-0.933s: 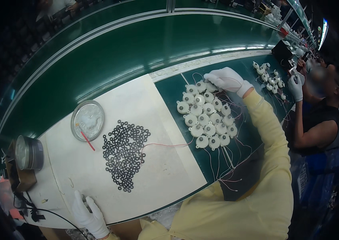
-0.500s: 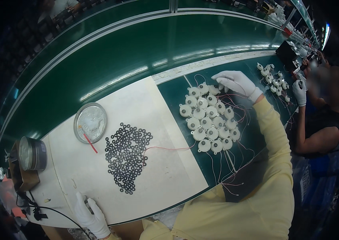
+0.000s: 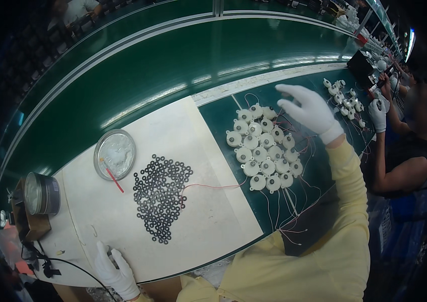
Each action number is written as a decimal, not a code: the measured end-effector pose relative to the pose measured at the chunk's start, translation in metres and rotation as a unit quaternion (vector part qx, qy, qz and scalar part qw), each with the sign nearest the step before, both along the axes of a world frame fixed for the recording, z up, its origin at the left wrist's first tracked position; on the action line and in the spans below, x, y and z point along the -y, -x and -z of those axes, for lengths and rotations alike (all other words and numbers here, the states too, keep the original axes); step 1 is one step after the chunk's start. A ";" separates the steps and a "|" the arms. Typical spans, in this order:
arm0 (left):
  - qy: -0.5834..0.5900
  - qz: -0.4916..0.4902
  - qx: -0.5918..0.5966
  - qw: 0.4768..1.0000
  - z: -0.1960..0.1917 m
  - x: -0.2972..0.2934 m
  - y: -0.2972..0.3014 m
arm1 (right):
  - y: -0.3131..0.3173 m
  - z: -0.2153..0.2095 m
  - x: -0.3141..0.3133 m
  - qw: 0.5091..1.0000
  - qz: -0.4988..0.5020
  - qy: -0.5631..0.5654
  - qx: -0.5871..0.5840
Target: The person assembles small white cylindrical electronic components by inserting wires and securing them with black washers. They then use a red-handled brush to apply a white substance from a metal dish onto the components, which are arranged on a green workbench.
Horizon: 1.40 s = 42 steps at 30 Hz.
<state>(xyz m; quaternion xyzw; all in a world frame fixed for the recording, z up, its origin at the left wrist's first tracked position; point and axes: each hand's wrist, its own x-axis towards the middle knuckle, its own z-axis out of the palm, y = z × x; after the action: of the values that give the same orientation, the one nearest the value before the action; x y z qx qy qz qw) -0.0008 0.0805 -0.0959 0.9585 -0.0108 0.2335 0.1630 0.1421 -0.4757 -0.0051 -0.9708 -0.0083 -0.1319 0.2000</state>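
Note:
My right hand (image 3: 305, 108), in a white glove, hovers just right of the far end of a cluster of round white motors (image 3: 259, 153). Its thumb and fingers are apart with nothing between them. Each motor has a dark centre shaft, and thin red and white wires (image 3: 288, 226) trail from the group. Gloved in white too, my left hand (image 3: 114, 272) rests at the near edge of the white board (image 3: 208, 221), fingers apart and holding nothing. A spread of small black rings (image 3: 160, 196) lies on the board between the hands.
A round metal lid (image 3: 114, 151) with whitish grease and a red stick (image 3: 114, 180) sits at the far left of the board. Left of it stand a tin (image 3: 42, 194) and a cardboard box (image 3: 28, 221). A co-worker (image 3: 399, 151) works at right beside more motors (image 3: 345, 103).
My right hand has drawn back to the right from the motors and its fingers have spread. A motor at the far right corner is now uncovered. My left hand stays nearly still.

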 end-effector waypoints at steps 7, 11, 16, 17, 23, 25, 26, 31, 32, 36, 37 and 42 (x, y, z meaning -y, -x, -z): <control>-0.007 0.015 0.008 1.000 -0.001 0.000 -0.003 | -0.022 0.016 0.000 0.987 -0.051 -0.015 -0.149; -0.001 0.009 -0.003 1.000 -0.003 0.000 0.000 | -0.026 0.021 0.002 0.989 -0.106 -0.006 -0.102; 0.003 0.009 -0.010 1.000 -0.003 0.000 0.001 | -0.021 0.021 -0.003 0.985 -0.164 0.030 -0.033; 0.001 0.011 -0.011 1.000 -0.004 -0.001 0.000 | -0.021 0.020 -0.003 0.987 -0.154 0.022 -0.029; 0.012 0.014 0.006 1.000 -0.002 0.001 0.000 | -0.017 0.011 -0.003 0.995 -0.075 -0.006 -0.059; 0.012 0.016 0.007 1.000 -0.003 0.000 0.000 | -0.018 0.013 -0.006 0.993 -0.072 -0.008 -0.093; 0.013 0.017 0.008 1.000 -0.003 0.001 -0.001 | -0.018 0.015 -0.006 0.992 -0.066 -0.001 -0.110; 0.013 0.017 0.009 1.000 -0.003 0.001 -0.001 | -0.025 0.017 -0.002 0.982 -0.066 -0.046 -0.170; 0.013 0.017 0.009 1.000 -0.003 0.001 -0.001 | -0.025 0.016 0.001 0.980 -0.077 -0.062 -0.175; 0.002 0.020 0.005 1.000 -0.002 -0.002 0.000 | -0.029 0.020 0.008 0.972 -0.104 -0.102 -0.185; 0.006 0.017 0.002 1.000 -0.003 -0.002 0.000 | -0.029 0.018 0.005 0.970 -0.096 -0.102 -0.201; 0.002 0.021 0.006 1.000 -0.003 -0.002 0.000 | -0.037 0.015 0.007 0.954 -0.092 -0.117 -0.262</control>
<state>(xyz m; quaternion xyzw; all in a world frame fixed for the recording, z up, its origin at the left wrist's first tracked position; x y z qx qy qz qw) -0.0007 0.0827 -0.0933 0.9563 -0.0311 0.2361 0.1698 0.1791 -0.4828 -0.0203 -0.9360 -0.0299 0.1458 0.3190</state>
